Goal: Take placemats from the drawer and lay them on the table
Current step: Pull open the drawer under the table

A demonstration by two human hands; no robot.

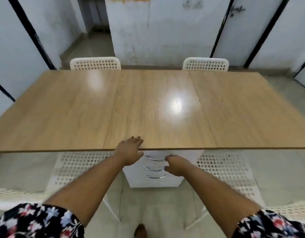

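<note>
A wide wooden table (148,109) fills the middle of the view, bare on top. Under its near edge stands a white drawer unit (155,182) with three curved chrome handles; all drawers look closed. My left hand (130,151) rests flat on the table's near edge, fingers spread over the top. My right hand (176,164) is below the edge, fingers curled at the right ends of the upper handles (154,158); I cannot tell if it grips one. No placemats are visible.
Two white perforated chairs (95,63) (205,64) stand at the table's far side. Two more (76,167) (225,170) flank the drawer unit on the near side. Pale tiled floor, white walls and doors lie behind. A bare foot (140,230) shows at the bottom.
</note>
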